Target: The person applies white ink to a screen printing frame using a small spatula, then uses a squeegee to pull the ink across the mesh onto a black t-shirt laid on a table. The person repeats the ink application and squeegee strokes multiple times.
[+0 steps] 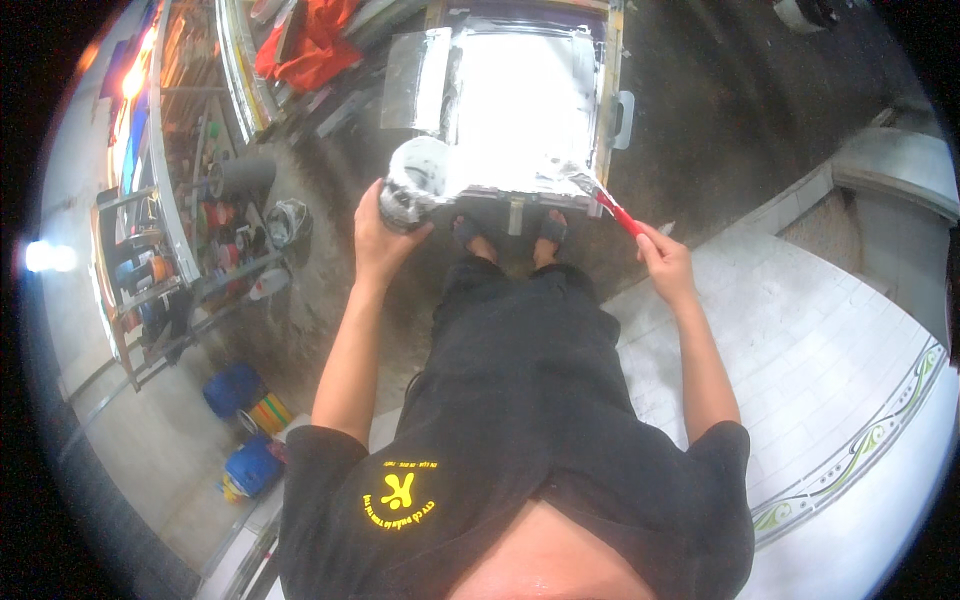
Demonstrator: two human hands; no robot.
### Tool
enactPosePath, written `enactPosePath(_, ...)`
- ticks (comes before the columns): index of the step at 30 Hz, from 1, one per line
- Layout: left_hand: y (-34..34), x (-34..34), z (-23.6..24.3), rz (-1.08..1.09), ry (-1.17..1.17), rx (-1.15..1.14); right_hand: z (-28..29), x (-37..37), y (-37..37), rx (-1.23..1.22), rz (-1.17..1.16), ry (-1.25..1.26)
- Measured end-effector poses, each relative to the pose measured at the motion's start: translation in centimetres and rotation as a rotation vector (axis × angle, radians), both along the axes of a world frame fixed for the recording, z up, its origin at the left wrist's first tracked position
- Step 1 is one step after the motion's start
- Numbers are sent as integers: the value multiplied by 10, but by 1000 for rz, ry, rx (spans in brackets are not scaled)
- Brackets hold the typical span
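My left hand (pixel 378 240) grips a round white-smeared container (pixel 420 175) at the near left corner of a rectangular frame (pixel 601 120). The frame's inner panel (pixel 520 90) is bright white, with smears round its edges. A translucent sheet with a white strip (pixel 410 85) lies along its left side. My right hand (pixel 660 260) is closed on a red-handled spreading tool (pixel 617 213), whose white-coated head reaches the frame's near right corner; whether it touches the panel I cannot tell. My feet in dark sandals (pixel 550 230) stand below the frame.
Metal racks (pixel 150 290) with rolls and small items line the left, and a red cloth (pixel 305 50) lies at upper left. Blue containers (pixel 245 460) sit at lower left. A white tiled surface (pixel 800 370) with a green-patterned border and a raised ledge (pixel 885 175) occupy the right.
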State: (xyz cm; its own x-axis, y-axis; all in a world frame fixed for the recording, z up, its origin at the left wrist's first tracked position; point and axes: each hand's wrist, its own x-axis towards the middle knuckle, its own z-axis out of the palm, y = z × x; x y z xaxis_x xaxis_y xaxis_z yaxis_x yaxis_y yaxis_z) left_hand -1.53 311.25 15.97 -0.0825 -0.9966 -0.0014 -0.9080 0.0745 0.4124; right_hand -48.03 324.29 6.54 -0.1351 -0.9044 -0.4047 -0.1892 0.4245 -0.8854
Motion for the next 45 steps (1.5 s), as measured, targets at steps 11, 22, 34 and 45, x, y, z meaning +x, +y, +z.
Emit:
enactPosePath(11, -33, -60, -20, -284, -54, 130, 121, -5, -48, -320, 234, 178)
enactPosePath(22, -35, -107, -12, -110, 78, 177, 181, 42, -57, -504, 473, 736)
enactPosePath(34, -64, -107, 13, -19, 40, 196, 196, 19, -21, -510, 273, 640)
enactPosePath(45, -67, -126, 18, -99, 215, 54, 136, 64, -57, 155, -320, -1276)
